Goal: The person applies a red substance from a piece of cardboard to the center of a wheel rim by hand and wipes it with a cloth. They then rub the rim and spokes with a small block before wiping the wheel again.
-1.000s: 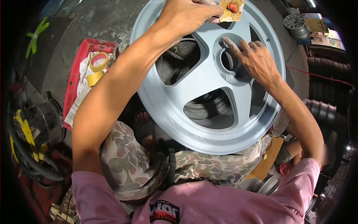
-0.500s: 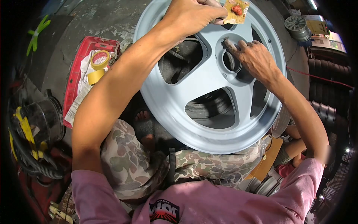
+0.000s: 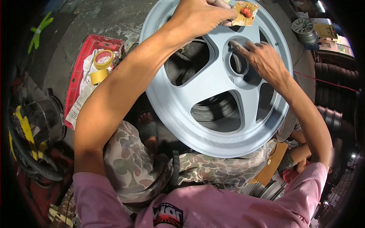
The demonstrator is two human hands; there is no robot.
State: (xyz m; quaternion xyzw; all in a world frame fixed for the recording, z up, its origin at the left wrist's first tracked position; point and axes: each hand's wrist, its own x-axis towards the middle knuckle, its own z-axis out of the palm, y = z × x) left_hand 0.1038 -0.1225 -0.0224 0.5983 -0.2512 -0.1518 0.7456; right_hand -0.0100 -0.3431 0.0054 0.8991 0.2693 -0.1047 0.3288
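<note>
Where the head camera looks down, a pale grey-blue spoked alloy wheel [image 3: 213,85] fills the middle, tilted, its lower edge close above the camouflage trousers [image 3: 216,167]. The left hand [image 3: 207,15] is over the wheel's far upper part, thumb and fingers closed in a pinch on one edge of a small yellowish card [image 3: 240,22]. The card sticks out to the right of these fingertips, face up, with a reddish, putty-like blob [image 3: 246,12] on it, apart from the fingers of both hands.

Nearer the hub, the right hand [image 3: 264,59] has its index finger stretched out and the others bent, gripping nothing that shows. The index fingertip appears to touch the hub face, up and to the left of the round centre bore [image 3: 236,62], beside a partly hidden bolt hole. The card is above and slightly to the right of that fingertip, with a clear gap between them.

Left of the wheel, past the left forearm, a red tray [image 3: 78,68] holds white cloth [image 3: 88,68], two rolls of yellow tape [image 3: 99,76] and a folded newspaper [image 3: 81,100].
</note>
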